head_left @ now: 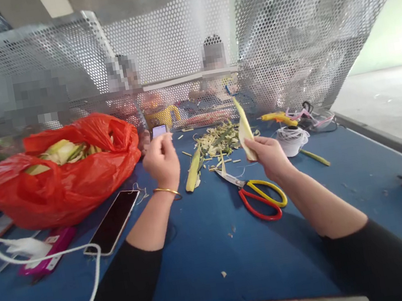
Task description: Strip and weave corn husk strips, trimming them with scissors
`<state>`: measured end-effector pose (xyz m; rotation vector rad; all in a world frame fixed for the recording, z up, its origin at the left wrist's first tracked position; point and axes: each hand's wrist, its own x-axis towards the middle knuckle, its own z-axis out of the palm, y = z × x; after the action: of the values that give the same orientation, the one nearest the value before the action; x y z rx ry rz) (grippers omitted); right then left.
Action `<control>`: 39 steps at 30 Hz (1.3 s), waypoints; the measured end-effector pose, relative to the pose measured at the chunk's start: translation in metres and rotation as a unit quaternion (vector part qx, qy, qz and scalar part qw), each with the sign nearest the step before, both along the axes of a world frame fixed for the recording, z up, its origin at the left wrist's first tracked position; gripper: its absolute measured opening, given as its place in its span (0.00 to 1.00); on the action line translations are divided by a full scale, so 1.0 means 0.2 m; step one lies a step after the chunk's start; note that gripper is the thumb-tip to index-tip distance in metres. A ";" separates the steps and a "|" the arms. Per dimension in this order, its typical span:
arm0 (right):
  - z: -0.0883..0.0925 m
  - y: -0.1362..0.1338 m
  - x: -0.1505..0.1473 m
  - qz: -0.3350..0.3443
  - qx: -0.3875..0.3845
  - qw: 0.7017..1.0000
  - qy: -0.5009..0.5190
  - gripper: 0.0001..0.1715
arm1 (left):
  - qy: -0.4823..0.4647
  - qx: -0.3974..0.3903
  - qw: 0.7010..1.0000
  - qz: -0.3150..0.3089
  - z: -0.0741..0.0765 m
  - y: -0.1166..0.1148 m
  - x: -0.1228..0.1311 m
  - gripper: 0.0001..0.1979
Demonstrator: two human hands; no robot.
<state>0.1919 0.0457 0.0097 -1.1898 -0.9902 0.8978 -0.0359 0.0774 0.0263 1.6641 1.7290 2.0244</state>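
Note:
My right hand (268, 152) pinches a pale yellow-green husk leaf (244, 131) near its lower end, and the leaf stands nearly upright. A blue strand shows at its tip; I cannot tell if it is attached. Left of that, my left hand (162, 159) is raised above the table with its fingers curled together; whatever they may hold is hidden. Between the hands lies another husk leaf (193, 169), next to a heap of cut husk scraps (220, 140). Scissors (246, 184) with one red and one yellow handle lie partly spread on the blue table, below the right hand.
At left are a red plastic bag (65, 184) of husks, a dark-screened phone (115, 222) and a white cable (97, 268) on a purple power strip (49, 253). A white string spool (291, 140) and yellow glue gun (278, 118) sit right. Behind stands a perforated metal screen (170, 28), with people beyond.

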 end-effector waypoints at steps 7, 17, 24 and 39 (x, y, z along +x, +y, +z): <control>-0.02 -0.06 -0.09 0.120 -0.046 0.992 -0.001 0.28 | 0.098 -0.196 0.941 -0.257 0.00 -0.11 0.20 0.19; -0.07 -0.09 -0.17 0.192 -0.037 0.975 -0.110 0.29 | -0.264 -0.313 0.867 -0.283 -0.12 -0.27 0.18 0.10; -0.06 -0.05 -0.11 0.019 -0.020 0.990 -0.136 0.15 | -0.268 -0.267 0.892 -0.247 -0.15 -0.23 0.13 0.13; -0.09 -0.11 -0.20 0.245 -0.109 0.961 -0.069 0.20 | -0.260 -0.280 0.885 -0.268 -0.17 -0.24 0.14 0.18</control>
<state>0.1512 0.0236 -0.0085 -1.2229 -1.3596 1.3555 -0.0076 0.0300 -0.0072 1.1014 1.2905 1.3595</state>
